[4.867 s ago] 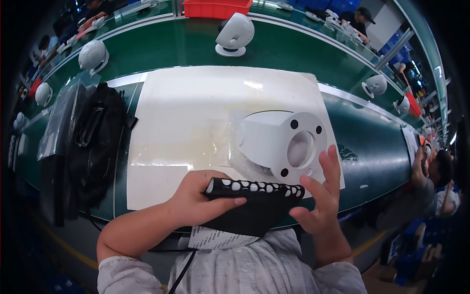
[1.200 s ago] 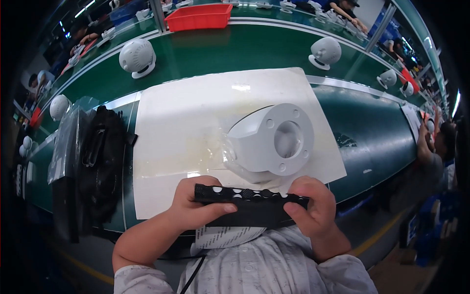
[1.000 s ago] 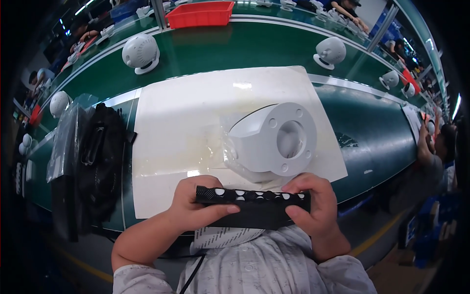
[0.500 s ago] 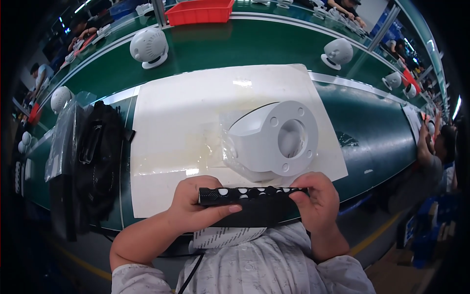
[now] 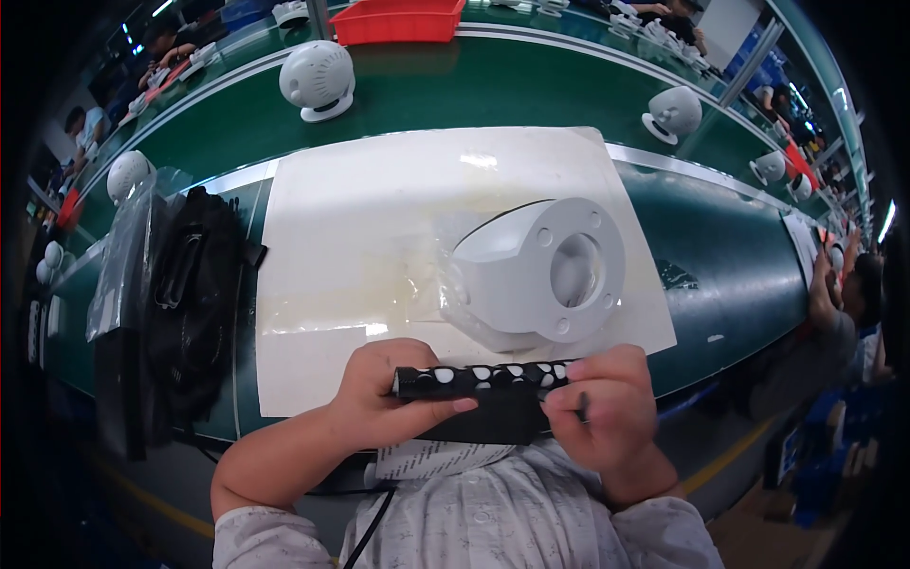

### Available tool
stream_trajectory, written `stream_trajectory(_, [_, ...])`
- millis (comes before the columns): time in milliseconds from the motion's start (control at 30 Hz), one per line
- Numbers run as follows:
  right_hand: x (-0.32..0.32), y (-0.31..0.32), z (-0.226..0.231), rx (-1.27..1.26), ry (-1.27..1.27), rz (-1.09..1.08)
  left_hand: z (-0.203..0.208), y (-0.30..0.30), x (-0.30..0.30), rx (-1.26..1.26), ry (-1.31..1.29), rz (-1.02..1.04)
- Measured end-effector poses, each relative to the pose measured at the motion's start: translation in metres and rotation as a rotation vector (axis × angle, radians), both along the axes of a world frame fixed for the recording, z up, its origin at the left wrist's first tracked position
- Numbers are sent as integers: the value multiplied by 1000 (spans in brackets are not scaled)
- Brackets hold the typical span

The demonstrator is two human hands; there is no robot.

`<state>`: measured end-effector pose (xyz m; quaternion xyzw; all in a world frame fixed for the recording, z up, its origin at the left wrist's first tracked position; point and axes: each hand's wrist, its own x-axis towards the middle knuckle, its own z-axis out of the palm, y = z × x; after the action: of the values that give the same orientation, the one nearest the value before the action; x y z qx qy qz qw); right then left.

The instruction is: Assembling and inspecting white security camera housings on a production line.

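My left hand (image 5: 389, 394) grips the left end of a black, rolled or folded sheet (image 5: 455, 379) dotted with white round spots, thumb along its near side. A dark flat part of it hangs below. At its right end is my right hand (image 5: 607, 408), thumb and fingers pinched together. A small dark piece shows at those fingertips; its kind cannot be made out. Beyond my hands a white round-based housing (image 5: 512, 256) lies on its side, partly in clear plastic. Its ring-shaped base faces right, with a large central opening and several small round recesses.
The housing lies on a white board (image 5: 332, 228) on the green bench. At left are a black bag (image 5: 194, 294) and clear plastic packaging (image 5: 123, 256). Behind runs a green conveyor (image 5: 493, 85) carrying white round devices (image 5: 318, 81) and a red bin (image 5: 398, 21). Other people work around it.
My right hand has turned and shifted slightly left along the spotted sheet, and a small dark piece now shows at its fingertips. My left hand keeps its grip. The view has shifted slightly.
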<state>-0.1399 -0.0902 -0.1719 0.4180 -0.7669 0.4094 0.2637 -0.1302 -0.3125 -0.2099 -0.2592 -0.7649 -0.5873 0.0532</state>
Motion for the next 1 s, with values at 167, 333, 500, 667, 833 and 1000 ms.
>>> stream_trajectory(167, [-5,-9,12,22,-331,121,1,-3,-1,16,53,-54])
stream_trajectory(333, [-15,-4,24,92,-47,198,-2,-7,-1,23,82,-44])
stream_trajectory(500, [-80,-11,25,-397,-274,130,-4,-14,-2,8,69,-49])
stream_trajectory(667, [-88,-11,25,-350,-424,180,-7,-17,-1,26,33,-39])
stream_trajectory(833, [-82,-8,28,0,-74,-2,-8,-19,-2,52,9,-44])
stream_trajectory(1000, [-59,-12,41,218,135,-40,-8,-21,-3,29,13,-39])
